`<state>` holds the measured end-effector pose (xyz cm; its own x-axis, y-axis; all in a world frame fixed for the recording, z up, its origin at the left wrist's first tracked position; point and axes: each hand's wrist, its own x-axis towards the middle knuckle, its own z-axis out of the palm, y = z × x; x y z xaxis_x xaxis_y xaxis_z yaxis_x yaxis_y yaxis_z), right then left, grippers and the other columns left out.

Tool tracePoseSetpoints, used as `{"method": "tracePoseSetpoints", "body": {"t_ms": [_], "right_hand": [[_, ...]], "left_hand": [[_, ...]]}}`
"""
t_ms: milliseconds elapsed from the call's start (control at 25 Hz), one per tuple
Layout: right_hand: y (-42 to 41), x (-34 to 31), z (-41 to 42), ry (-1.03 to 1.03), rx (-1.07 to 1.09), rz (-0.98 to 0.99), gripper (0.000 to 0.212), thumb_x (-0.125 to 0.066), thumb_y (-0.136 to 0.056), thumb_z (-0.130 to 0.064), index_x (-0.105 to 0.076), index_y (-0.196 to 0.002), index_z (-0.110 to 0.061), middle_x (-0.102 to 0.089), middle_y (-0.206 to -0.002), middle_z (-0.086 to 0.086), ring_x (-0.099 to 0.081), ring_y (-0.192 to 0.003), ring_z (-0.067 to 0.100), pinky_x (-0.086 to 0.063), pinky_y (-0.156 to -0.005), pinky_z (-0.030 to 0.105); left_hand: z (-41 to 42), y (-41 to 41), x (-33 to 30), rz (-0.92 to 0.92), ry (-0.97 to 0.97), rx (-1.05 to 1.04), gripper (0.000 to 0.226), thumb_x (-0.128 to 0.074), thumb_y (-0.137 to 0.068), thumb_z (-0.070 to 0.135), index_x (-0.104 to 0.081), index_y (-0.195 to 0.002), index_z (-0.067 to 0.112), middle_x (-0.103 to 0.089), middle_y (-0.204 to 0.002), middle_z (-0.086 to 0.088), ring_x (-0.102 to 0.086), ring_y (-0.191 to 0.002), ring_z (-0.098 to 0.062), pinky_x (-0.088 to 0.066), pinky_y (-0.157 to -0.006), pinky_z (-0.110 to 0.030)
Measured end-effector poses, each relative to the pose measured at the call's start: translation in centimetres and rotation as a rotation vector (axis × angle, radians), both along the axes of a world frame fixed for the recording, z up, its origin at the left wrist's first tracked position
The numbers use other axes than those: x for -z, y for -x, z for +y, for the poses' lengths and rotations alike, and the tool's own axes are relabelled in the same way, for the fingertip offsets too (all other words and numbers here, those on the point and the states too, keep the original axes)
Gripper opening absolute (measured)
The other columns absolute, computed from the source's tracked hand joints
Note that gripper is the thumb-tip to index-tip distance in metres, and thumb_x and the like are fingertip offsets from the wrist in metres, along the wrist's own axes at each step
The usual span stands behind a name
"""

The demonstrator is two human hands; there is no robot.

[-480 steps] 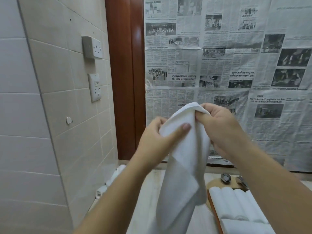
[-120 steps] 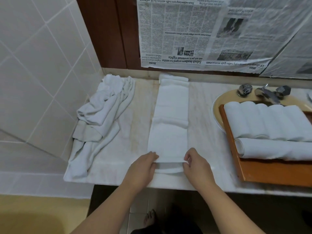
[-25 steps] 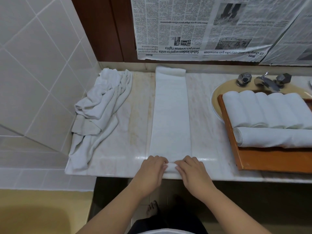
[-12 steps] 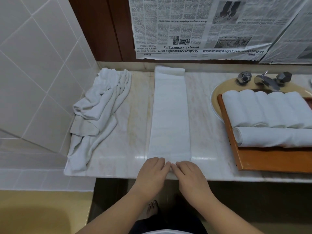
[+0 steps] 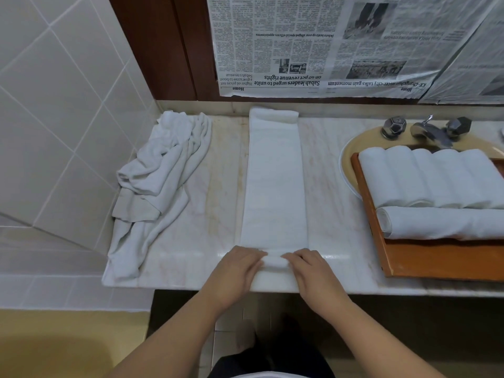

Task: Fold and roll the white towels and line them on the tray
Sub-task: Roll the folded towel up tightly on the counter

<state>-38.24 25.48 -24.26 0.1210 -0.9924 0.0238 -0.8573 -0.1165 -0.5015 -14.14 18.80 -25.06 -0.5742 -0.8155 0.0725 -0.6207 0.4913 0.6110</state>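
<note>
A white towel, folded into a long narrow strip, lies on the marble counter and runs from the back wall to the front edge. Its near end is turned over into a small roll. My left hand and my right hand rest side by side on that roll, fingers curled over it. To the right stands a wooden tray with several rolled white towels in a row and one more roll lying crosswise in front of them.
A heap of crumpled white towels lies at the counter's left end against the tiled wall. The tray sits over a sink with a metal tap. Newspaper covers the wall behind.
Earlier I held the towel up, then laid it folded on the counter. In the last second both hands turned its near end over and moved slightly forward.
</note>
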Motion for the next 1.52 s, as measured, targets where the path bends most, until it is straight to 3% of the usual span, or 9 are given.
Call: {"method": "tracePoseSetpoints", "body": {"t_ms": [280, 480, 640, 880, 1000, 1080, 1200, 1320, 1520], "right_hand": [[0.1, 0.1, -2.7, -0.097, 0.191, -0.251, 0.017, -0.057, -0.105, -0.024, -0.069, -0.116, -0.029, -0.046, -0.103, -0.013, -0.047, -0.102, 0.001, -0.038, -0.090, 0.015], [1.2, 1.3, -1.3, 0.246, 0.094, 0.051, 0.022, -0.061, -0.101, -0.032, -0.077, -0.107, -0.018, -0.061, -0.100, 0.000, -0.056, -0.091, 0.023, -0.049, -0.076, 0.036], [2.8, 1.4, 0.5, 0.183, 0.002, 0.150, 0.041, -0.047, -0.104, -0.044, -0.066, -0.137, -0.029, -0.064, -0.120, -0.004, -0.058, -0.107, 0.020, -0.049, -0.086, 0.039], [2.3, -0.1, -1.7, -0.029, 0.058, 0.092, 0.045, -0.030, -0.107, -0.047, -0.061, -0.137, -0.034, -0.049, -0.108, -0.012, -0.050, -0.098, 0.013, -0.047, -0.087, 0.037], [2.3, -0.5, -2.5, -0.138, 0.172, -0.089, 0.037, -0.039, -0.108, -0.042, -0.065, -0.134, -0.035, -0.041, -0.105, -0.013, -0.043, -0.101, 0.004, -0.041, -0.094, 0.021], [2.3, -0.7, -3.2, -0.173, 0.212, -0.161, 0.032, -0.046, -0.108, -0.036, -0.069, -0.129, -0.032, -0.040, -0.105, -0.012, -0.042, -0.103, 0.001, -0.036, -0.091, 0.013], [2.2, -0.6, -3.8, -0.110, 0.232, -0.196, 0.022, -0.054, -0.105, -0.034, -0.067, -0.123, -0.034, -0.046, -0.103, -0.012, -0.046, -0.102, 0.005, -0.042, -0.090, 0.022], [1.8, -0.3, -3.5, 0.067, 0.270, -0.120, 0.013, -0.069, -0.098, -0.022, -0.073, -0.109, -0.025, -0.053, -0.103, -0.006, -0.052, -0.097, 0.016, -0.048, -0.081, 0.025], [1.9, 1.1, -1.4, 0.259, 0.123, 0.049, 0.035, -0.082, -0.086, -0.017, -0.075, -0.121, -0.015, -0.068, -0.119, 0.002, -0.062, -0.101, 0.024, -0.053, -0.088, 0.038]], "left_hand": [[-1.9, 1.2, -0.2, 0.126, -0.199, -0.186, 0.024, -0.058, -0.105, 0.034, -0.071, -0.123, 0.028, -0.050, -0.104, 0.014, -0.053, -0.099, -0.003, -0.046, -0.095, -0.024], [-2.1, 0.8, 0.3, 0.027, 0.191, -0.217, 0.013, -0.071, -0.097, 0.032, -0.078, -0.097, 0.021, -0.056, -0.100, 0.005, -0.049, -0.094, -0.017, -0.052, -0.080, -0.032], [-1.3, -1.8, 1.7, -0.055, 0.344, -0.019, 0.032, -0.064, -0.102, 0.037, -0.071, -0.128, 0.021, -0.064, -0.118, 0.002, -0.058, -0.099, -0.024, -0.054, -0.080, -0.041], [-1.9, -1.9, 0.5, -0.018, 0.128, -0.085, 0.036, -0.051, -0.106, 0.041, -0.066, -0.137, 0.030, -0.062, -0.121, 0.012, -0.054, -0.101, -0.016, -0.051, -0.092, -0.037], [-2.5, -1.1, -0.7, -0.002, -0.057, -0.158, 0.034, -0.050, -0.106, 0.044, -0.066, -0.134, 0.033, -0.062, -0.116, 0.015, -0.051, -0.104, -0.011, -0.047, -0.098, -0.032], [-3.1, -0.6, -1.6, 0.074, -0.229, -0.279, 0.029, -0.056, -0.103, 0.044, -0.062, -0.129, 0.035, -0.061, -0.108, 0.014, -0.053, -0.101, -0.007, -0.048, -0.095, -0.031], [-4.0, 0.1, -2.1, 0.198, -0.396, -0.404, 0.024, -0.065, -0.097, 0.042, -0.052, -0.116, 0.040, -0.059, -0.096, 0.008, -0.058, -0.088, -0.008, -0.050, -0.080, -0.028], [-3.4, 0.3, -1.2, 0.141, -0.170, -0.384, 0.008, -0.069, -0.096, 0.040, -0.068, -0.104, 0.040, -0.059, -0.097, 0.012, -0.053, -0.096, -0.015, -0.047, -0.082, -0.025], [-1.7, -1.2, 1.7, -0.062, 0.342, -0.182, 0.030, -0.061, -0.098, 0.036, -0.075, -0.121, 0.021, -0.065, -0.121, -0.003, -0.056, -0.103, -0.027, -0.055, -0.081, -0.040]]}}
